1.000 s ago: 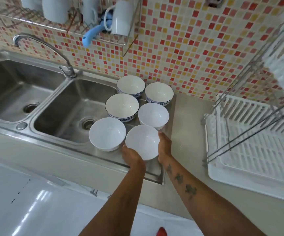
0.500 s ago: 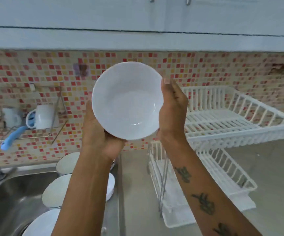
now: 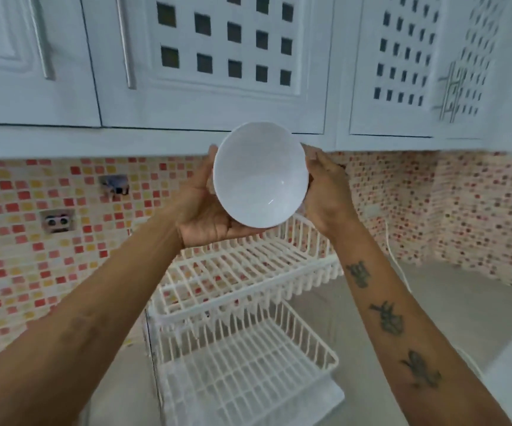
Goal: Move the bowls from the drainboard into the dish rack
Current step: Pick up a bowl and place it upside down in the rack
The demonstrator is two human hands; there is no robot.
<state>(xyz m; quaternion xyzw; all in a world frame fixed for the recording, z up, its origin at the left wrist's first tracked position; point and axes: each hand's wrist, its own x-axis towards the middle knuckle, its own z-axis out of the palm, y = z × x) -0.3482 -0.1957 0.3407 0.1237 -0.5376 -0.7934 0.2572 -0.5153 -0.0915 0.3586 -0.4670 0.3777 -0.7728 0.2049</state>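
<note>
A plain white bowl (image 3: 259,175) is held up in the air between both hands, its inside facing me. My left hand (image 3: 201,207) cups its left side and underside. My right hand (image 3: 328,192) presses against its right rim. The bowl hangs above the upper tier (image 3: 248,269) of a white two-tier dish rack; the lower tier (image 3: 248,364) sits on the counter below. Both tiers hold nothing that I can see. The drainboard and the other bowls are out of view.
White wall cabinets (image 3: 211,56) with metal handles hang just above and behind the bowl. A red, orange and yellow mosaic backsplash (image 3: 49,241) with wall sockets runs behind the rack. Grey countertop (image 3: 451,305) extends to the right of the rack.
Both hands lifted the bowl off the drainboard and carried it rightward and up over the dish rack. The view swung up and right, so the sink and remaining bowls left the frame.
</note>
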